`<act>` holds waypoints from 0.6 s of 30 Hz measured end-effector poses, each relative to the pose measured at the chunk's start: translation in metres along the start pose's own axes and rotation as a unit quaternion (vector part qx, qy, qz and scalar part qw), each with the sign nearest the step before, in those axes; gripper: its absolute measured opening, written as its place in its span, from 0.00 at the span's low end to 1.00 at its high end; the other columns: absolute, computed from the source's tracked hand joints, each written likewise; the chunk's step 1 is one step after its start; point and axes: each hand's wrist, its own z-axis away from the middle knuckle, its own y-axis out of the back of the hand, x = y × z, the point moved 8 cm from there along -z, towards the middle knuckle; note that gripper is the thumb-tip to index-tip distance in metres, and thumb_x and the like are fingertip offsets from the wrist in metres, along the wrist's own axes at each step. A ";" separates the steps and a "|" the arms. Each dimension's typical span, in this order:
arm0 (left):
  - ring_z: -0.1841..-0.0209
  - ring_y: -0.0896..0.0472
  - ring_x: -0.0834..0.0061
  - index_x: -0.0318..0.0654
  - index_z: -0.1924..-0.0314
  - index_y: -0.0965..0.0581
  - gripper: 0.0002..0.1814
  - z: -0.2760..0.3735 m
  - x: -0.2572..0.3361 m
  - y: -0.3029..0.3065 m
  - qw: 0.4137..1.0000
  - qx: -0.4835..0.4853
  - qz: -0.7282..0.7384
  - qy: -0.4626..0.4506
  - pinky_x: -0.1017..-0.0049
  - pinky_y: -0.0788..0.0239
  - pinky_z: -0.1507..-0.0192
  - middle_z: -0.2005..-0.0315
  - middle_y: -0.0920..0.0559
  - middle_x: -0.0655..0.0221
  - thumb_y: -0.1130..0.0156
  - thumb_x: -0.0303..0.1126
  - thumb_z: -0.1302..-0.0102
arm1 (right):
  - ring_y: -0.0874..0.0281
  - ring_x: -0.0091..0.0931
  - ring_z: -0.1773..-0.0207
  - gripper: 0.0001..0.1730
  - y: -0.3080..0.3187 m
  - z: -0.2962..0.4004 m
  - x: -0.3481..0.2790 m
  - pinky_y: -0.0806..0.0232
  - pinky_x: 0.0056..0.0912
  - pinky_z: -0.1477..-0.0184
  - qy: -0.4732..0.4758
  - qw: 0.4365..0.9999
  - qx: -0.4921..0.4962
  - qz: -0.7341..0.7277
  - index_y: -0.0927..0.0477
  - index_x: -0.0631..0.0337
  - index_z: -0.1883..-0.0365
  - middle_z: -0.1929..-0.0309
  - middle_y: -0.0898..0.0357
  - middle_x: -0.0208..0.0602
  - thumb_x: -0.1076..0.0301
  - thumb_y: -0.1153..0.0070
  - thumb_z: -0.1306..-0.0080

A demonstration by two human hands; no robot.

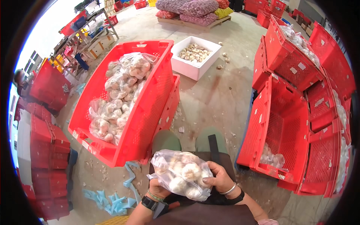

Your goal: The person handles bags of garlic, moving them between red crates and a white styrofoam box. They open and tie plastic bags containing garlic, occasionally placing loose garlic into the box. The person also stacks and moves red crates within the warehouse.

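Note:
A clear plastic bag of garlic bulbs [184, 174] is held between both hands above my lap. My left hand [159, 189] grips its lower left end, the fingers partly hidden behind the plastic. Thumb in front and fingers around the edge, my right hand [220, 177] holds the right side. To the left stands a red plastic crate [149, 118] with many bagged garlic bulbs [121, 98], resting on another red crate. Ahead of my knees, a white foam box [189, 67] contains loose garlic bulbs [195, 53].
At the right, a tilted-looking red crate [292, 123] has a few garlic bags [271, 157] at its bottom, beside stacked red crates [323, 107]. Blue plastic strips [112, 199] lie on the floor at lower left. Mesh sacks [199, 8] sit on a wooden pallet [197, 26]. A person [21, 81] is at far left.

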 end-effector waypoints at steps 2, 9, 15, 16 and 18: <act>0.40 0.27 0.56 0.29 0.36 0.36 0.47 -0.001 0.005 -0.022 0.998 -0.057 0.014 -0.001 0.56 0.38 0.36 0.42 0.27 0.53 0.31 0.37 0.58 | 0.28 0.19 0.49 0.27 0.002 0.003 -0.003 0.35 0.24 0.44 0.020 1.000 -0.002 -0.015 0.29 0.63 0.47 0.52 0.25 0.28 0.69 0.33 0.43; 0.37 0.31 0.59 0.32 0.33 0.41 0.47 -0.006 -0.010 -0.024 0.995 -0.078 0.019 0.067 0.60 0.41 0.34 0.38 0.31 0.56 0.31 0.47 0.46 | 0.34 0.22 0.40 0.44 -0.001 -0.002 -0.017 0.38 0.28 0.39 0.031 0.998 0.030 -0.055 0.40 0.62 0.35 0.42 0.32 0.32 0.50 0.33 0.42; 0.38 0.30 0.67 0.35 0.34 0.40 0.39 -0.004 -0.011 -0.030 0.984 -0.048 -0.133 0.104 0.65 0.37 0.37 0.39 0.30 0.63 0.38 0.50 0.36 | 0.28 0.19 0.48 0.26 0.002 -0.003 0.000 0.34 0.25 0.44 -0.056 0.997 0.034 -0.032 0.30 0.63 0.41 0.50 0.24 0.30 0.61 0.40 0.35; 0.39 0.29 0.69 0.34 0.34 0.40 0.37 -0.005 -0.010 -0.029 0.986 -0.057 -0.131 0.088 0.68 0.36 0.39 0.40 0.29 0.63 0.42 0.50 0.33 | 0.28 0.19 0.48 0.26 0.001 -0.004 0.000 0.34 0.25 0.44 -0.052 0.997 0.035 -0.045 0.30 0.63 0.42 0.50 0.24 0.30 0.62 0.40 0.35; 0.41 0.28 0.70 0.34 0.35 0.38 0.34 -0.006 -0.012 -0.022 0.990 -0.046 -0.111 0.078 0.68 0.35 0.39 0.41 0.27 0.63 0.43 0.49 0.32 | 0.28 0.19 0.48 0.27 -0.002 -0.007 0.000 0.34 0.25 0.44 -0.054 0.995 0.037 -0.069 0.31 0.63 0.42 0.49 0.25 0.30 0.62 0.40 0.35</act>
